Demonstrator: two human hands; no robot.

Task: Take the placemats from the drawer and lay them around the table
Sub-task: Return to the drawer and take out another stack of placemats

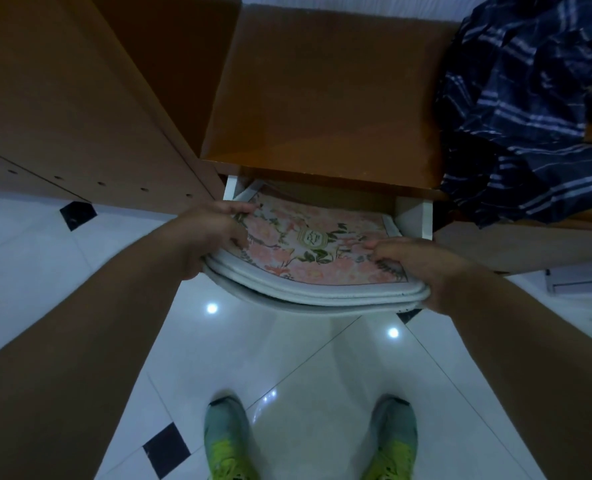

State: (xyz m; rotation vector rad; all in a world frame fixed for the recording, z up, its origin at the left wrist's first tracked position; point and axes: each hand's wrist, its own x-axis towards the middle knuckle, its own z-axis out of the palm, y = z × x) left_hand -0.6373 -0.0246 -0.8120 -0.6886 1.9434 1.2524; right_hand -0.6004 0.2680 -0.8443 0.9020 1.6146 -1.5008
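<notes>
Now your left hand point(215, 233) and right hand point(408, 265) clamp the placemats point(308, 251) at opposite ends, long axis left-right, far edge inside the drawer point(412, 216).

A stack of placemats point(318, 261) is held at the centre, its far end inside the open drawer point(412, 216) under the cabinet top point(322, 98) at 12 o'clock. The left hand point(211, 237) is placed at 9 o'clock of the stack, the right hand point(422, 268) at 3 o'clock. A cloth point(529, 109) is draped at 2 o'clock. Two shoes point(228, 441) are planted on the floor point(308, 358) at 6 o'clock.
</notes>
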